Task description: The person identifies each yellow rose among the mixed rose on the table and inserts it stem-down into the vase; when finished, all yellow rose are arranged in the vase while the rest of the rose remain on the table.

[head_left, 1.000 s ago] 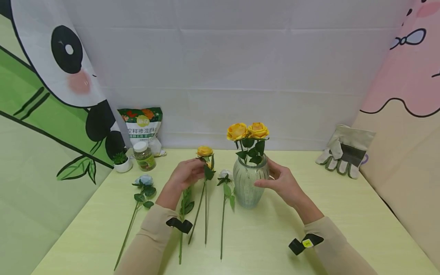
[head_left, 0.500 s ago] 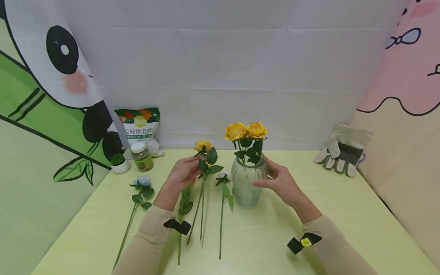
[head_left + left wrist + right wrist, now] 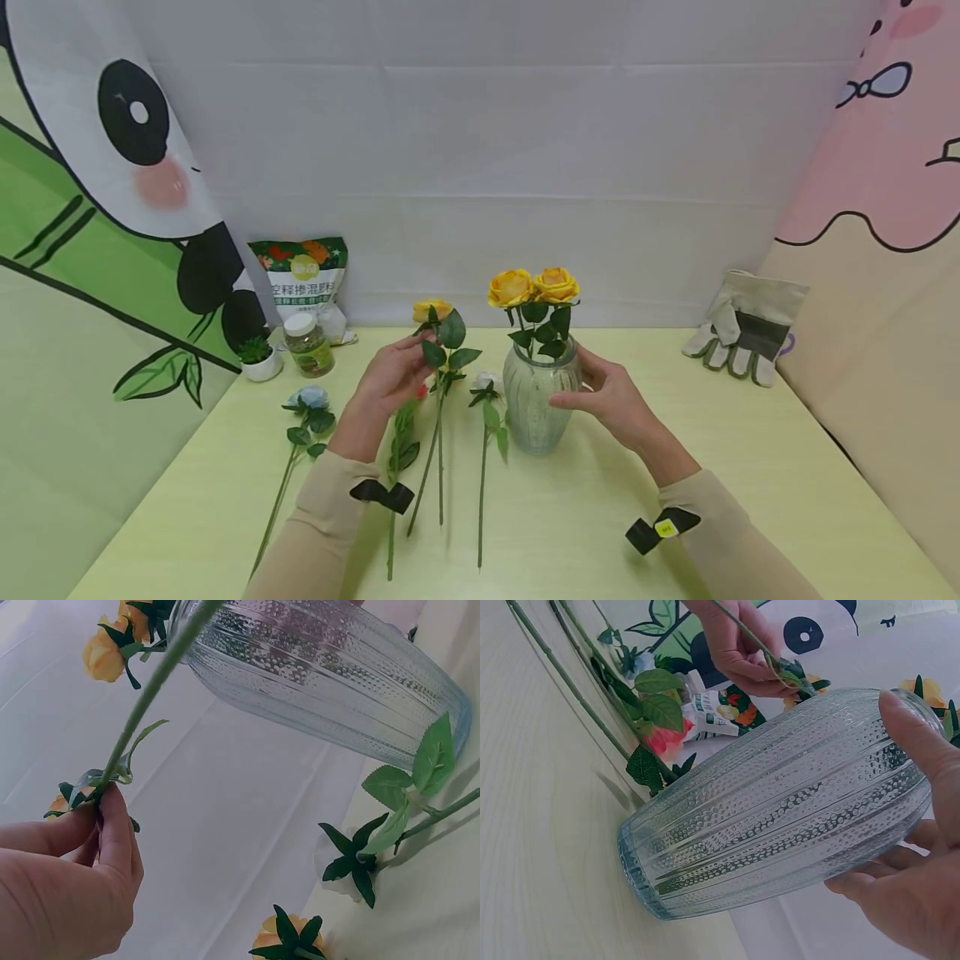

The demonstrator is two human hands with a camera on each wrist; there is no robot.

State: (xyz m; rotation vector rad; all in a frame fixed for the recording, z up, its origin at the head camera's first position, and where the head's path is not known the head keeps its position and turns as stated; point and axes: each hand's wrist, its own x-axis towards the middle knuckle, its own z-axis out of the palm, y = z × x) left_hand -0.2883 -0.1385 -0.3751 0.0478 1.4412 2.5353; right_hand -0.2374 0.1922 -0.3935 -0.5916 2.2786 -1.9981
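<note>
My left hand [image 3: 390,375] pinches a yellow rose [image 3: 432,311] by its green stem [image 3: 146,697], close under the bloom, left of the vase. A ribbed glass vase [image 3: 536,417] stands upright with two yellow roses [image 3: 512,287] in it. Around its right side curl the fingers and thumb of my right hand [image 3: 618,400]. On the table between the hands lies a white rose [image 3: 486,382]. Below the left hand are a pinkish-red flower [image 3: 666,739] and another yellow rose [image 3: 289,934], largely hidden by leaves in the head view.
A blue rose [image 3: 309,397] lies at the left of the table. Behind it stand a small potted plant [image 3: 259,367], a lidded jar [image 3: 309,346] and a printed bag [image 3: 303,279]. Work gloves [image 3: 750,325] lean at the back right.
My left hand has raised the yellow rose slightly and drawn it left, so its leaves now spread clear of the fingers. The right hand stays on the vase.
</note>
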